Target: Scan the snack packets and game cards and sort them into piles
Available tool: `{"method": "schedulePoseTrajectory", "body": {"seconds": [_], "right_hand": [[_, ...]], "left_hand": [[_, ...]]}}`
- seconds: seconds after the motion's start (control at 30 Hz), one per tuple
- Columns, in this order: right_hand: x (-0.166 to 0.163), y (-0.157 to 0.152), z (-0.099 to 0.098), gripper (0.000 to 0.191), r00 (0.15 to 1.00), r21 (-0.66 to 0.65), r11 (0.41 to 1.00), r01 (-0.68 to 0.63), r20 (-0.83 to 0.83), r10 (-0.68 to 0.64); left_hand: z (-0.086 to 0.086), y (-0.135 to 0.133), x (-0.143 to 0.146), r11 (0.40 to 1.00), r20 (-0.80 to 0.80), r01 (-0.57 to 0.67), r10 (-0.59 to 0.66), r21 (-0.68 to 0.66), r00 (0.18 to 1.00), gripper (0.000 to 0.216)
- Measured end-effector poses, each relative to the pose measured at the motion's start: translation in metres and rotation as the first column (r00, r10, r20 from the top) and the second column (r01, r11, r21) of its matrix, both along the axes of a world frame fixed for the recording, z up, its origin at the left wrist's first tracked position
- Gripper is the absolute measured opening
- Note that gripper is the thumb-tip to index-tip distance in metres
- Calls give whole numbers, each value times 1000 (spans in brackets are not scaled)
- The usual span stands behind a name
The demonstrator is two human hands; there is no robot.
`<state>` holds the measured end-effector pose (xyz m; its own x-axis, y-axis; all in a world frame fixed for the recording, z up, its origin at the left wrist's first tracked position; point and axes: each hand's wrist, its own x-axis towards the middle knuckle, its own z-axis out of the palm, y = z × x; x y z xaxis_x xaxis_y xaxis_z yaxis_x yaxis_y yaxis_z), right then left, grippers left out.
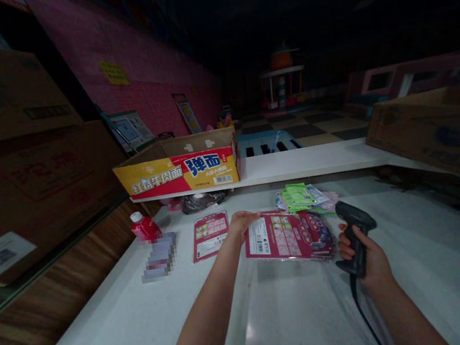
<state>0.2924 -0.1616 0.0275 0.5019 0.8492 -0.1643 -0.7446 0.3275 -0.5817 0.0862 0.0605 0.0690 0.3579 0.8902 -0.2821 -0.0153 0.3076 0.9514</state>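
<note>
My left hand (241, 224) pinches the upper left corner of a dark red printed packet (285, 236) in clear plastic. A barcode on a white patch shows at the packet's left end, and more such packets seem stacked under its right end. In my right hand (370, 258) is a black barcode scanner (355, 234), gripped by its handle, its cable running down toward me. The scanner's head stands just right of the packets. Another red packet (210, 236) lies flat on the white counter, left of my left hand. Green and pastel sachets (300, 196) are heaped behind the packets.
A red bottle with a white cap (145, 226) and a pixelated flat object (159, 257) are on the left. An open noodle carton (178, 171) sits on the raised shelf (306, 162). Cardboard boxes (36, 178) tower at left; another open box (435, 130) stands at right.
</note>
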Motion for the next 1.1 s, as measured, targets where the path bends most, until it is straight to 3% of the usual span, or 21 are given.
{"method": "schedulePoseTrajectory", "body": {"seconds": [0.2, 0.3, 0.4, 0.47, 0.53, 0.6, 0.8, 0.93, 1.1], "right_hand": [[1, 2, 0, 32, 1000, 4, 1000, 2, -5, -2], [1, 1, 2, 33, 1000, -4, 1000, 1, -8, -1], [0, 0, 4, 36, 1000, -5, 1000, -4, -3, 4], [-1, 0, 5, 36, 1000, 1, 1000, -11, 6, 11], [-2, 0, 6, 35, 1000, 5, 1000, -21, 19, 21], [-3, -1, 7, 34, 999, 5, 999, -35, 36, 34], [-5, -1, 8, 31, 995, 4, 999, -52, 81, 52], [-5, -1, 9, 30, 995, 4, 998, -58, 82, 58], [-5, -1, 9, 29, 993, 6, 997, -78, 84, 78]], "left_hand": [[-19, 11, 30, 979, -70, -160, 170, 128, 983, 42], [-30, 13, 27, 916, -224, -176, 269, 361, 937, 42], [-35, 2, 10, 760, -322, 2, 273, 650, 906, 39], [-35, -13, -5, 620, -357, 188, 159, 762, 921, 44], [-34, -30, -17, 479, -461, 392, 29, 786, 887, 63], [-34, -45, -23, 415, -549, 504, -13, 757, 836, 71], [-37, -72, -16, 440, -535, 410, 208, 799, 819, 46], [-34, -84, -13, 440, -554, 392, 337, 808, 762, 36], [-34, -91, -7, 510, -550, 342, 342, 790, 762, 41]]}}
